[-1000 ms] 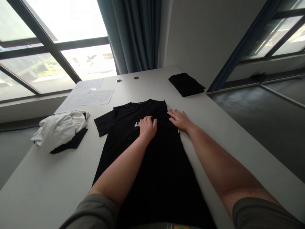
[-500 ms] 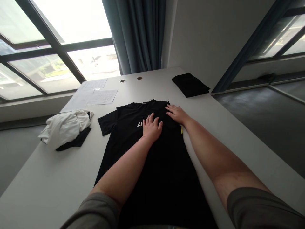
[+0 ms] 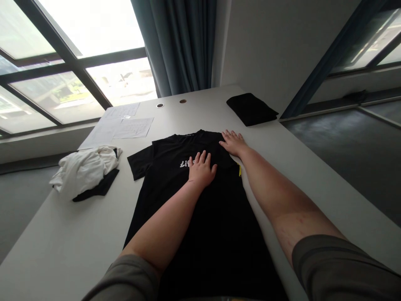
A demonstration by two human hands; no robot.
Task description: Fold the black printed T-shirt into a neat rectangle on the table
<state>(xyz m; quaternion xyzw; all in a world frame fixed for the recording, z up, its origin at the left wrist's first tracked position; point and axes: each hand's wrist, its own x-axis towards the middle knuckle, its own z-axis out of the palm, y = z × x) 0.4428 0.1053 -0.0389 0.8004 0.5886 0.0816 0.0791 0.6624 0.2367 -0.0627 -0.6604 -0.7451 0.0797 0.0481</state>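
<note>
Shirt (image 3: pixel 216 225): lying pretty flat, showing one sleeve (image 3: pixel 140 162);
left hand (image 3: pixel 202 170): resting open on chest (image 3: pixel 167 156);
right hand (image 3: pixel 234 143): spreading open at shoulder edge (image 3: pixel 216 137)

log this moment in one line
left hand flat on black shirt | right hand at its shoulder | folded black cloth beyond | white cloth bundled left

Two spread hands (image 3: pixel 218 156) on black T-shirt (image 3: pixel 206 217), chest print (image 3: pixel 183 163) seemingly partly covered

Plain black shirt (image 3: pixel 200 217) with white lettering (image 3: pixel 182 164); blue-grey curtain (image 3: pixel 181 46); white table (image 3: pixel 72 238).
</note>
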